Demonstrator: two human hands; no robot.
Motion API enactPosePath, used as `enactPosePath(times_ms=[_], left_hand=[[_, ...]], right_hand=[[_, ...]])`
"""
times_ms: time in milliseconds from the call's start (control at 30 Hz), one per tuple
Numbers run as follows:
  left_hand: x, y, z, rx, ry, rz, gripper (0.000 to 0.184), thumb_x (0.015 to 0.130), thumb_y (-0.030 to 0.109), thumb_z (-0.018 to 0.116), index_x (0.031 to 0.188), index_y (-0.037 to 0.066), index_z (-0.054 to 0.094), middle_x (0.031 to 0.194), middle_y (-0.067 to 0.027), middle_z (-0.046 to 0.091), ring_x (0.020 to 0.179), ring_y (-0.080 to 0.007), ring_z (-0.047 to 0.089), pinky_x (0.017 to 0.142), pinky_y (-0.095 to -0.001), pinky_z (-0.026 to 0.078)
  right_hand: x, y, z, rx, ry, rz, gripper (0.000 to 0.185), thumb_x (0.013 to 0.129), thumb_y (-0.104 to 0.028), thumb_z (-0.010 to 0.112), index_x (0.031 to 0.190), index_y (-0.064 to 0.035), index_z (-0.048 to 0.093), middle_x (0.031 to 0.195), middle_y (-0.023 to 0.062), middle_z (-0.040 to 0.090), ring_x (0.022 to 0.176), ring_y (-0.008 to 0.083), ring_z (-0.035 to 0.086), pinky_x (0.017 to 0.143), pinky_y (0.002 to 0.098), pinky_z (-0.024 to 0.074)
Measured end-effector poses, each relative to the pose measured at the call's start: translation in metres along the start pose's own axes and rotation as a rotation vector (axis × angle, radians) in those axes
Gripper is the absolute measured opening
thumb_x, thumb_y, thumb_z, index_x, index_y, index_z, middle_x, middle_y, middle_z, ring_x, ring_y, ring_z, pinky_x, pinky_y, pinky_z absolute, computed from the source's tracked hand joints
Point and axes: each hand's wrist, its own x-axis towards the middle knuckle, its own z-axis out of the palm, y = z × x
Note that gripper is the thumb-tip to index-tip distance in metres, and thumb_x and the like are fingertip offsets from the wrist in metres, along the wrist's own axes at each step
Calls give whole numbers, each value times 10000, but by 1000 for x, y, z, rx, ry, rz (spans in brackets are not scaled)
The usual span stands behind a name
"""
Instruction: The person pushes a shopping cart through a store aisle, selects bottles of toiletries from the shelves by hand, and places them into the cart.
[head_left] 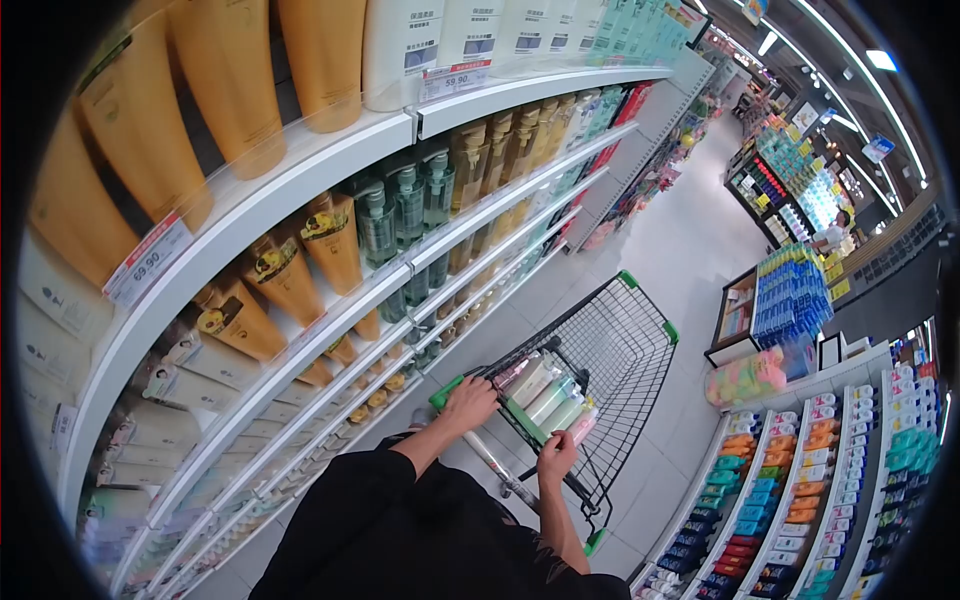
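Observation:
A wire shopping cart (625, 345) with green corners stands in the aisle in front of the body. In its near part lie several bottles (545, 395), white, pink and green. My left hand (470, 403) rests at the cart's near left edge, close to the green corner, its fingers pointing toward the bottles. At the near right of the bottles is my right hand (557, 457), fingers curled beside the pink-labelled bottle; what they hold, if anything, is too small to tell.
A long shelf (300, 150) of orange, white and green bottles runs along the left. At the right stand curved shelves (765, 480) of small bottles and a display of blue packs (785, 295). A person (835, 230) is far back at the right.

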Motion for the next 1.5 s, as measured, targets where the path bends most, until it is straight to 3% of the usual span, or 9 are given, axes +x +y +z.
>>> enactPosePath(times_ms=[233, 300, 500, 633, 700, 1033, 1133, 1500], left_hand=[[47, -17, 1, 31, 16, 37, 136, 842, 201, 648, 871, 79, 701, 935, -64, 620, 1043, -240, 560, 970, -381, 401], [65, -21, -2, 30, 60, 50, 140, 829, 157, 611, 857, 65, 712, 929, -87, 640, 1020, -251, 579, 956, -397, 411], [102, -32, -11, 10, 90, 78, 137, 819, 155, 618, 847, 53, 706, 916, -95, 637, 983, -257, 569, 929, -396, 409], [124, -38, -8, -2, 93, 91, 135, 812, 161, 626, 831, 51, 702, 911, -98, 636, 985, -264, 566, 935, -405, 406], [131, -39, -7, 3, 92, 74, 137, 807, 171, 633, 817, 51, 699, 914, -104, 635, 999, -270, 563, 940, -417, 404], [162, -34, 0, -4, 71, 5, 170, 821, 203, 643, 826, 47, 710, 935, -116, 640, 1046, -280, 561, 964, -436, 397], [175, -36, 0, -7, 31, 1, 181, 829, 210, 640, 843, 45, 714, 949, -113, 645, 1057, -281, 558, 982, -439, 391], [246, -49, 11, 17, -24, -50, 230, 858, 259, 646, 921, 55, 732, 987, -68, 651, 1089, -247, 556, 1037, -424, 376]], right_hand=[[49, -7, 16, -17, 25, 37, 137, 903, -59, 533, 820, 14, 615, 557, 53, 499, 488, 116, 441, 479, 302, 337], [57, -5, 23, -1, -41, 174, 163, 929, -71, 524, 827, 16, 617, 567, 23, 497, 506, 92, 442, 481, 294, 333], [77, -7, 35, 61, -147, 289, 173, 946, -78, 526, 860, 22, 638, 585, -9, 501, 526, 67, 438, 484, 268, 314], [97, -5, 45, 44, -90, 276, 175, 946, -76, 521, 855, 21, 633, 573, -13, 496, 527, 64, 437, 485, 273, 317], [107, -10, 44, 21, -99, 234, 164, 914, -77, 540, 844, 26, 647, 568, 50, 544, 508, 108, 485, 489, 298, 366], [147, 13, 50, 35, -99, 173, 153, 899, -68, 530, 827, 8, 641, 562, 69, 553, 511, 129, 519, 490, 310, 385], [161, 16, 54, -3, -123, 190, 155, 921, -49, 513, 838, 28, 619, 586, 11, 512, 540, 79, 460, 493, 275, 341], [228, 46, 80, 83, -200, 142, 140, 904, -40, 524, 821, 14, 622, 569, 8, 501, 524, 71, 452, 479, 273, 333]])
